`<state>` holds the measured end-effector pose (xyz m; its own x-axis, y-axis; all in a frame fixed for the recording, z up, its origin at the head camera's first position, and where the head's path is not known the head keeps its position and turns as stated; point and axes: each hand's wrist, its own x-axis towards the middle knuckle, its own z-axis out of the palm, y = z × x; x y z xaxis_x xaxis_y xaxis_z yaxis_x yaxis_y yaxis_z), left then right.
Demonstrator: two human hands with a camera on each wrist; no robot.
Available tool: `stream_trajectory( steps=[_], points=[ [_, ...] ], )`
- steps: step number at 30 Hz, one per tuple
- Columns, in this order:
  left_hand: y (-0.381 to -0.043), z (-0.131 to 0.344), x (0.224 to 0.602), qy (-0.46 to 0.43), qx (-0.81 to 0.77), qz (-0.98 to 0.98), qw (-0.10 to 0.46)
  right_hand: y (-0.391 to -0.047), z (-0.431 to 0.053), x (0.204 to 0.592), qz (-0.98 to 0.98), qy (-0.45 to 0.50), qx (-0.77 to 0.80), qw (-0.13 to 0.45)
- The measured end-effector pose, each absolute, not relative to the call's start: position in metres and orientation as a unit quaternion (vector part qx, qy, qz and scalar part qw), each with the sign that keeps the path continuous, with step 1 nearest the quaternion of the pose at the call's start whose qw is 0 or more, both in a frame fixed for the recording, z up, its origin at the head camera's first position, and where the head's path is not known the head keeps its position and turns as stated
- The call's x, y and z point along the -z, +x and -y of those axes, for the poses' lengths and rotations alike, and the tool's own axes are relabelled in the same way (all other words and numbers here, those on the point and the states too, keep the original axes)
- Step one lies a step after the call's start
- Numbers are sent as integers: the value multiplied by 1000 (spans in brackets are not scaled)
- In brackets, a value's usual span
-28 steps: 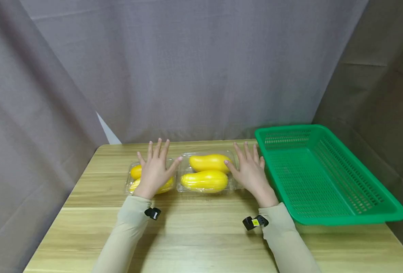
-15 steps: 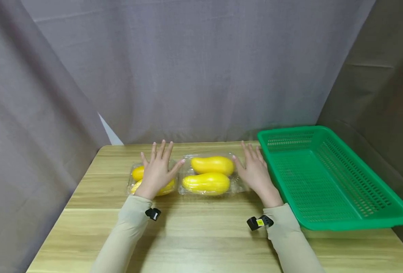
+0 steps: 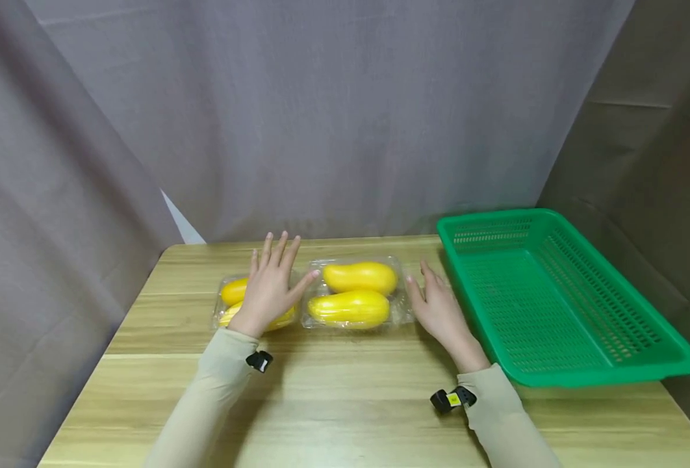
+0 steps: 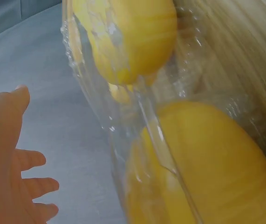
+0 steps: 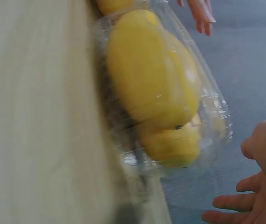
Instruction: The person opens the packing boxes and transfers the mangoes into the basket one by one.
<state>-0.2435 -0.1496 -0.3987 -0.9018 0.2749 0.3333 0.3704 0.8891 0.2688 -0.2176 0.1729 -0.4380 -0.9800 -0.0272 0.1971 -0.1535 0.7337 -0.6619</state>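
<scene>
The hands grip nothing: the left hand [image 3: 269,289], its straight fingers and thumb spread wide, is poised over a clear pack [image 3: 217,305]; the right hand [image 3: 441,311], thumb parted from its extended fingers, hangs just beside the end of a second pack [image 3: 397,302]. Taking the second pack as dial centre on the wooden bench [image 3: 345,403], the first lies just beside it at nine o'clock and a green basket [image 3: 593,377] at three, beyond the right hand. In the second pack, two yellow oblong vegetables [image 3: 349,309] lie side by side, towards twelve and six; the left hand partly covers the first pack's yellow contents [image 3: 234,292]. A grey curtain [image 3: 345,117] hangs at twelve.
</scene>
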Motion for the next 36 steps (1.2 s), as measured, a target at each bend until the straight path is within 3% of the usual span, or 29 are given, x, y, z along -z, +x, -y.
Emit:
stream_trajectory(
  steps=[18, 36],
  points=[
    [-237, 105, 396, -270, 152, 940, 145, -188, -189, 468, 886, 29, -460, 43],
    [-225, 44, 412, -351, 97, 923, 127, -180, -196, 479, 776, 23, -627, -64]
  ],
)
